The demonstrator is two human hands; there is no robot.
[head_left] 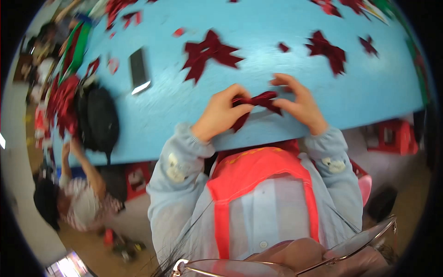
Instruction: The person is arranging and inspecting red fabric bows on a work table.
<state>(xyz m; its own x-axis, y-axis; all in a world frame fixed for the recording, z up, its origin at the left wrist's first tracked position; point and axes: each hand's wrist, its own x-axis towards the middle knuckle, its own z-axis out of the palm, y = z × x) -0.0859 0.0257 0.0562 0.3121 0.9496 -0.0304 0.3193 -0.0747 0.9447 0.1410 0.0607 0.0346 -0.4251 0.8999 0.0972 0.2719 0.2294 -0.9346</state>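
Dark red fabric bow [258,102], folded cloth, sits centre frame just above the near edge of the light blue counter [175,106]. Left hand [224,113]: grip closed, pinching the bow's left end. Right hand [297,101]: fingers pinched on the right end, apparently to keep the folds taut; contact detail blurred. Finished dark red bows [210,51] lie flat higher up, well apart. Black phone [138,69] upper left; black bag [98,117] at the left edge.
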